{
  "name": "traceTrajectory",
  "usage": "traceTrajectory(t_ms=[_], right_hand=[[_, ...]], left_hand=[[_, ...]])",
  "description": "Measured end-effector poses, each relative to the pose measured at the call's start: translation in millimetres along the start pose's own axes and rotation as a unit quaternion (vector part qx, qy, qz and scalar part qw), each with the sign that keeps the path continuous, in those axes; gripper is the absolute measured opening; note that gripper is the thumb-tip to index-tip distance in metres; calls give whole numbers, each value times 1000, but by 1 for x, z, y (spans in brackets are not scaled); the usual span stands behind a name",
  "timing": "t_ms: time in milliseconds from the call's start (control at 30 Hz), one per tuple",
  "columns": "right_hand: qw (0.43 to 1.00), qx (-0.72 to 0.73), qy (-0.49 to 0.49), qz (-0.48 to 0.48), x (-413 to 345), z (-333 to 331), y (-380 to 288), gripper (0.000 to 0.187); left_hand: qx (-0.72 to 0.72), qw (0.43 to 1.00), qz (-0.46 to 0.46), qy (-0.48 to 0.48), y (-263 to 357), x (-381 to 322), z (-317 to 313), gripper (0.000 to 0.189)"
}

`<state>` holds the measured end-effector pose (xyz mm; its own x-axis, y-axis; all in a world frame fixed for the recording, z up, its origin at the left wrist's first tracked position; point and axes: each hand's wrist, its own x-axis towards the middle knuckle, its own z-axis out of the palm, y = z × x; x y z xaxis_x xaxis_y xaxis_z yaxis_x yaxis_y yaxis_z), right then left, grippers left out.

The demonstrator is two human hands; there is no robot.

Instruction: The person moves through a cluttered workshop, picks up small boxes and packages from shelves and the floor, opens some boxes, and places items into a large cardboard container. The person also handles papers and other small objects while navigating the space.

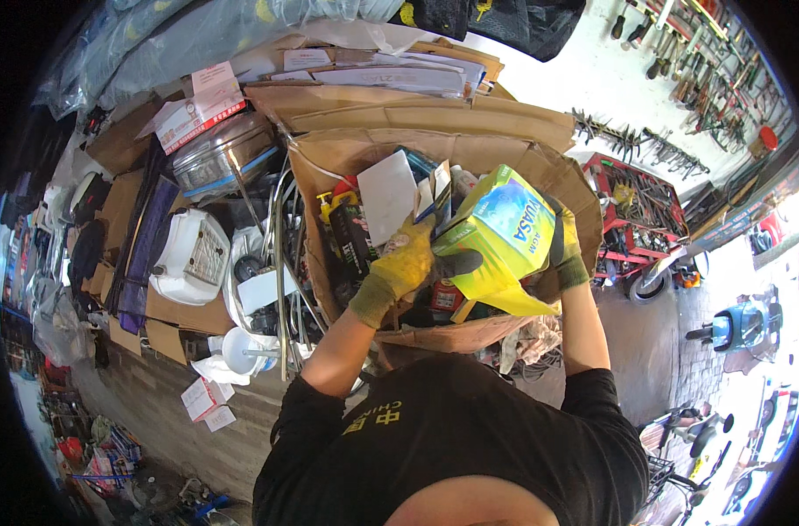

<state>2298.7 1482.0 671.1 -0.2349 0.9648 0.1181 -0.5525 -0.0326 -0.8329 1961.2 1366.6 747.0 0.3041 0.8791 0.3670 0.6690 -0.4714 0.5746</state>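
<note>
Yellow-green Yuasa battery box [514, 227] is tilted between my gloved hands above a large cardboard carton [537, 151], one yellow flap hanging loose. My right hand [564, 240] grips its right side. At the box's left edge is my left hand [406, 256], its dark thumb lying across the box and the other fingers partly hidden. Just beyond those fingers stands a small opened carton [434, 191]; whether they touch it is unclear. Inside the large carton I see a white panel [387, 197], a black box [353, 243] and a yellow pump bottle [324, 209].
Metal tubes [281, 263] and a white plastic case [192, 256] crowd the left side. Flattened cardboard [426, 118] leans behind the carton. A red tool rack [636, 204] stands right, near a wall of hanging tools [695, 79]. A blue scooter [735, 329] is farther right.
</note>
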Motion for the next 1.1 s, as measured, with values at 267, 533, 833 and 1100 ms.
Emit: traceTrajectory(t_ms=[267,533,833,1100], right_hand=[[993,15,-51,-108,-5,-22,-9,38],[994,26,-99,-26,-25,-48,-27,42],[985,-70,38,-151,-38,-18,-3,38],[766,-597,238,22,-35,59,-40,47]], left_hand=[[-85,996,0,-24,-7,6,14,71],[-139,989,20,-40,11,11,-7,60],[-312,945,-77,65,25,16,21,76],[0,993,2,114,16,6,34,89]])
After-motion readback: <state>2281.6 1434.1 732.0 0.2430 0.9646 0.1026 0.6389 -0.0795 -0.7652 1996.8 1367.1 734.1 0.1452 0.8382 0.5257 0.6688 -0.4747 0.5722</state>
